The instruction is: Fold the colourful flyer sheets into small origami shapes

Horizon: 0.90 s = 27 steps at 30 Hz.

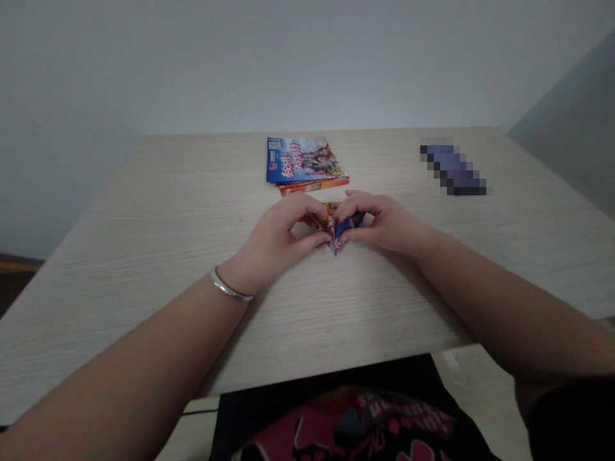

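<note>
Together, L hand (276,237) w/ R hand (390,223), pinching folded paper (344,226)

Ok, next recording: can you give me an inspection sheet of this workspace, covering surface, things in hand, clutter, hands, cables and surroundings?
Surface: pale wood-grain table, lying under both forearms.
Things in hand: folded printed paper, coming to a point on the near side.
Clutter: stack of printed paper items, blue on top, orange showing beneath; pixelated dark object far right, identity unclear.
Hands: left hand and right hand grip the paper from either side; silver bracelet on the left wrist.
Cables: thin dark line below the near table edge, left; possibly a cable, cannot confirm.
Surroundings: plain pale wall behind; dark clothing with pink print at the near edge.
</note>
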{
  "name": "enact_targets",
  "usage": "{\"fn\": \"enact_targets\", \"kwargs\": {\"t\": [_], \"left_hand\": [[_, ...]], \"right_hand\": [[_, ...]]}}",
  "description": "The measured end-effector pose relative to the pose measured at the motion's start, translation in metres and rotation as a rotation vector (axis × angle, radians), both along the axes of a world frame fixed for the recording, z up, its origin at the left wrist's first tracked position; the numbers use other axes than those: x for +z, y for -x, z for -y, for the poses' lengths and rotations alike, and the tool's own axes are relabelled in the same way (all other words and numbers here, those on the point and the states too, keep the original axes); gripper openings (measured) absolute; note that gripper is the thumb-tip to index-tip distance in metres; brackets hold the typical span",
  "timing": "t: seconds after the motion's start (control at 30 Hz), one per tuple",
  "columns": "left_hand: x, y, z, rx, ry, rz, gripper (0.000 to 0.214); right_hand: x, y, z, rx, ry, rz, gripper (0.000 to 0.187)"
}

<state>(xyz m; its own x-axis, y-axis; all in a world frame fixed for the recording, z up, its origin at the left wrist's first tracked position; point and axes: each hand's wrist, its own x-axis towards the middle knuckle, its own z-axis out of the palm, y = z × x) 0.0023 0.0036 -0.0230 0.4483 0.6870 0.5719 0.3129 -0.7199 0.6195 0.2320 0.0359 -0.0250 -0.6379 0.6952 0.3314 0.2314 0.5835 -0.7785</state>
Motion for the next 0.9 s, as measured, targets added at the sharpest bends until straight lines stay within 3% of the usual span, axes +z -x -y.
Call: {"fn": "enact_targets", "kwargs": {"t": [0.23, 0.33, 0.4, 0.6, 0.9], "left_hand": [[0.0002, 0.0003, -0.0004, -0.037, -0.106, -0.054, 0.023], [0.0023, 0.0005, 0.0009, -0.059, -0.196, -0.127, 0.034], [0.0039, 0.0008, 0.0014, -0.087, -0.269, -0.201, 0.03], [0.0066, 0.0012, 0.0014, -0.11, -0.299, -0.257, 0.017], [0.009, -0.0001, 0.0024, -0.133, -0.258, -0.199, 0.016]], "right_hand": [[0.0007, 0.0016, -0.0001, 0.047, 0.024, 0.025, 0.018], [0.0027, 0.0013, 0.0003, 0.095, 0.157, 0.003, 0.027], [0.0052, 0.0003, 0.0002, 0.142, 0.235, 0.0, 0.029], [0.01, -0.003, -0.0033, 0.211, 0.156, 0.135, 0.016], [0.0094, -0.0013, -0.0037, 0.213, 0.129, 0.177, 0.016]]}}
